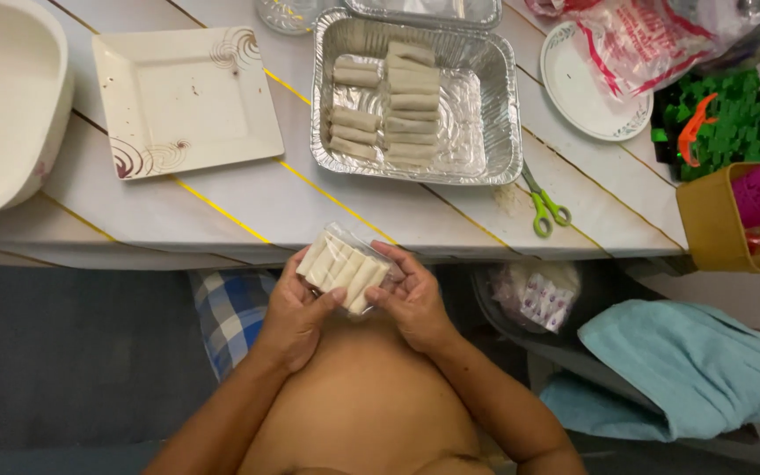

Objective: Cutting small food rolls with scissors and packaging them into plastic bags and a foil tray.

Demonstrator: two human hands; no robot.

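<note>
1. Both hands are raised just below the table (222,211) edge, palms turned inward.
2. The left hand (296,308) and right hand (411,299) are closed on a clear packet of pale rolls (345,271), thumbs on top.
3. The packet sits between them, tilted, near the foil tray (503,105) of rolls.

Silver foil tray (507,132), green-handled scissors (543,209), blue checked cloth (230,308), teal towel (688,369), swirl-patterned cream plate (186,97)
</note>
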